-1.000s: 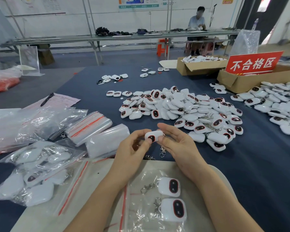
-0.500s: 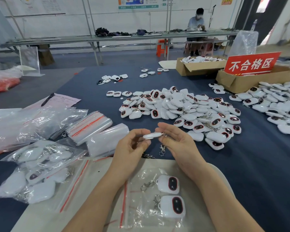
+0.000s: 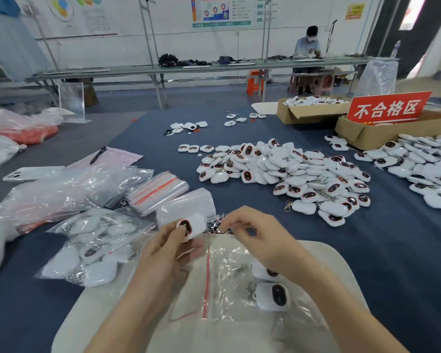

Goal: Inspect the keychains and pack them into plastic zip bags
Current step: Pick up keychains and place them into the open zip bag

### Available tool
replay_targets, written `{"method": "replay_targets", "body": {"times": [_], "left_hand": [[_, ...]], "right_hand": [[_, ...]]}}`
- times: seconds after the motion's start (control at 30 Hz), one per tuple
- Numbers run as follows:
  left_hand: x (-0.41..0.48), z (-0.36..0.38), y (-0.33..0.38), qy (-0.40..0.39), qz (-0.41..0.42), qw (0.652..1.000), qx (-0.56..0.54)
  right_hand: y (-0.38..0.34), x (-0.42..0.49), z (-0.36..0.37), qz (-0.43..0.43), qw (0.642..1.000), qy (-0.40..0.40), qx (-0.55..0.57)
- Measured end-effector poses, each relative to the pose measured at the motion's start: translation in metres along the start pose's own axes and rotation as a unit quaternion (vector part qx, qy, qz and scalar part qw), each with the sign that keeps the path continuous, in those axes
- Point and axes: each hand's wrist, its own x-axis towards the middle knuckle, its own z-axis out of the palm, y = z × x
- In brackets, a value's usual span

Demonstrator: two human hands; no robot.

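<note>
My left hand (image 3: 163, 253) grips a white keychain (image 3: 192, 225) with a dark red-rimmed window, held just above the mouth of a clear zip bag (image 3: 229, 271). My right hand (image 3: 260, 238), fingers curled, pinches the bag's upper edge beside the keychain's metal chain. The bag has a red zip strip and lies on a white board (image 3: 336, 266). Inside it lie two keychains (image 3: 273, 296), one partly hidden under my right wrist. A big pile of loose keychains (image 3: 285, 171) lies beyond my hands.
Stacks of empty zip bags (image 3: 163, 189) and filled bags (image 3: 94, 248) lie to the left. A second keychain heap (image 3: 423, 169), cardboard boxes (image 3: 392, 131) and a red sign (image 3: 387, 108) stand at right. A phone (image 3: 31, 173), a pen and a pink paper (image 3: 120, 156) lie far left. A person sits at a far bench.
Both hands moved down and toward me, to the bag's mouth. My left hand now holds the keychain alone with its window up; my right hand let it go and took the bag's edge.
</note>
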Motion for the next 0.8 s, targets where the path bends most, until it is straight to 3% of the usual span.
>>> {"method": "replay_targets", "body": {"times": [0.1, 0.23, 0.43, 0.6, 0.7, 0.8], "left_hand": [[-0.011, -0.017, 0.009, 0.028, 0.005, 0.999, -0.044], [-0.018, -0.029, 0.013, 0.035, -0.013, 0.996, -0.083], [-0.025, -0.025, 0.01, -0.012, -0.039, 0.999, -0.005], [-0.029, -0.014, 0.012, -0.043, -0.088, 0.983, 0.156], [-0.031, -0.009, 0.022, -0.108, -0.073, 0.956, 0.262], [-0.029, -0.006, 0.031, -0.182, -0.052, 0.899, 0.395]], "right_hand": [[-0.011, 0.005, 0.018, -0.064, 0.976, -0.13, -0.162], [-0.009, 0.006, 0.03, -0.041, 0.94, -0.21, -0.265], [-0.008, 0.003, 0.03, -0.026, 0.949, -0.169, -0.264], [-0.014, 0.001, 0.024, 0.004, 0.973, -0.135, -0.189], [-0.013, -0.002, 0.023, 0.021, 0.983, -0.098, -0.155], [-0.013, -0.002, 0.023, 0.033, 0.987, -0.071, -0.144]]}}
